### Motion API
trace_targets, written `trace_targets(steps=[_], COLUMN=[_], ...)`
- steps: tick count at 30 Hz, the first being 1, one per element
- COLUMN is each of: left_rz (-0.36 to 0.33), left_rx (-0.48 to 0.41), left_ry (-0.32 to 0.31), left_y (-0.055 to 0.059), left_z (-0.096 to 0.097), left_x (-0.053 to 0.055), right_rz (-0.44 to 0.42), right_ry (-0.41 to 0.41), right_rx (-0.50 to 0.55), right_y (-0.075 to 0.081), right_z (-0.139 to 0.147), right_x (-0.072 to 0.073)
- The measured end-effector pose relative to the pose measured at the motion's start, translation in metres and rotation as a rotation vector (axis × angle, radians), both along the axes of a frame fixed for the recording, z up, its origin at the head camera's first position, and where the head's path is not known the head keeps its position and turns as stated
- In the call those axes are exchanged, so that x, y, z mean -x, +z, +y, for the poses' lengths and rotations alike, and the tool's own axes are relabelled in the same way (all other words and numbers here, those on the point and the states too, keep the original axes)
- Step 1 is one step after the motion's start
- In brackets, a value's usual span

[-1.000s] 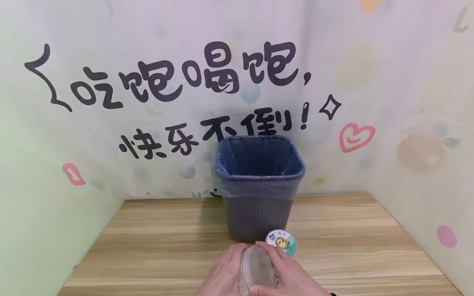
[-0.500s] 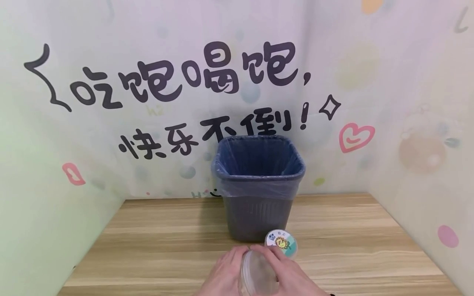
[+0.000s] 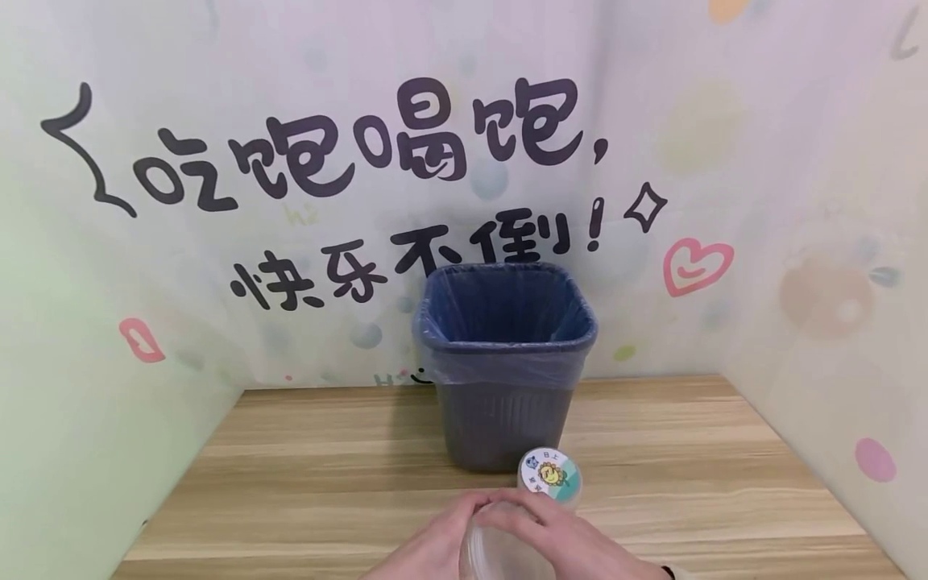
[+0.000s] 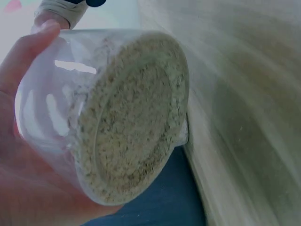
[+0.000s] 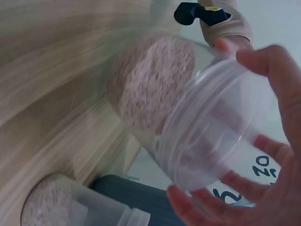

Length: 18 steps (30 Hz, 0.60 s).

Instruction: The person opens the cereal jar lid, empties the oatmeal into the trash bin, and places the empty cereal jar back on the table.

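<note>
A clear plastic jar [image 3: 503, 552] is tilted between my hands at the bottom of the head view, partly filled with pale, speckled flakes or granules. My left hand [image 3: 435, 538] grips the jar's body, and in the left wrist view the jar's round base [image 4: 136, 127] faces the camera. Thumb and fingers of my right hand [image 3: 573, 538] curl round the translucent lid [image 5: 211, 127], which sits on the jar's mouth. Just beyond my right fingers stands a second jar [image 5: 51, 202] of similar contents, its lid [image 3: 551, 477] bearing a sunflower label.
A dark bin [image 3: 503, 419] lined with a blue bag [image 3: 507, 366] stands behind the jars, against the printed backdrop [image 3: 326, 80]. The wooden tabletop [image 3: 304, 467] spreads to both sides, bounded by pale side walls.
My right fingers have shifted over the top of the lid, and the right thumb has left sight in the head view. The held jar sits slightly lower; the second jar and bin stay put.
</note>
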State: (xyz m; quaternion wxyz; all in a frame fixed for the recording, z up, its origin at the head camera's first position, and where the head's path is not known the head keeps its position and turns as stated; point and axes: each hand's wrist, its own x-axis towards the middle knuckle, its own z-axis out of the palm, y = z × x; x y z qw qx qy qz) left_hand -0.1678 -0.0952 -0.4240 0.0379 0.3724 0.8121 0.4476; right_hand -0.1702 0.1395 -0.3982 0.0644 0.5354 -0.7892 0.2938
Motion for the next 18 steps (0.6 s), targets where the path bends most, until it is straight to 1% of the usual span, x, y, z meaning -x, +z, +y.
trace_targets(steps=[2, 4, 6, 8, 9, 10, 11, 12, 14, 15, 17, 18], left_rz=[-0.062, -0.105, -0.135, -0.199, -0.259, -0.290, -0.340, -0.419, -0.513, -0.529, -0.539, -0.535], left_rx=[-0.024, -0.032, -0.018, -0.009, -0.014, -0.012, -0.025, -0.068, -0.131, -0.166, -0.220, -0.230], left_ry=[-0.033, -0.061, -0.083, -0.119, -0.130, -0.141, -0.156, -0.177, -0.200, -0.201, -0.220, -0.215], left_y=[0.000, 0.001, 0.001, -0.002, -0.003, -0.003, -0.002, -0.003, -0.002, 0.000, -0.001, -0.001], left_z=[0.000, -0.001, -0.002, -0.003, -0.003, -0.004, -0.004, -0.004, -0.004, -0.004, -0.006, -0.007], left_x=[0.000, 0.000, 0.001, 0.005, 0.006, 0.007, 0.008, 0.008, 0.009, 0.008, 0.008, 0.008], right_rz=[0.004, 0.048, 0.052, 0.085, 0.101, 0.127, 0.154, 0.185, 0.267, 0.309, 0.388, 0.422], right_ry=[0.047, 0.101, 0.149, 0.176, 0.180, 0.183, 0.182, 0.173, 0.151, 0.140, 0.117, 0.107], right_rx=[-0.028, -0.043, -0.063, -0.081, -0.094, -0.105, -0.115, -0.130, -0.153, -0.162, -0.174, -0.176], right_y=[0.002, 0.004, 0.006, 0.009, 0.010, 0.011, 0.013, 0.014, 0.018, 0.020, 0.024, 0.026], right_z=[0.002, 0.003, 0.004, 0.005, 0.005, 0.005, 0.005, 0.005, 0.007, 0.008, 0.012, 0.014], right_x=[0.000, 0.001, 0.002, 0.002, 0.002, 0.002, 0.002, 0.001, 0.000, 0.000, 0.000, 0.001])
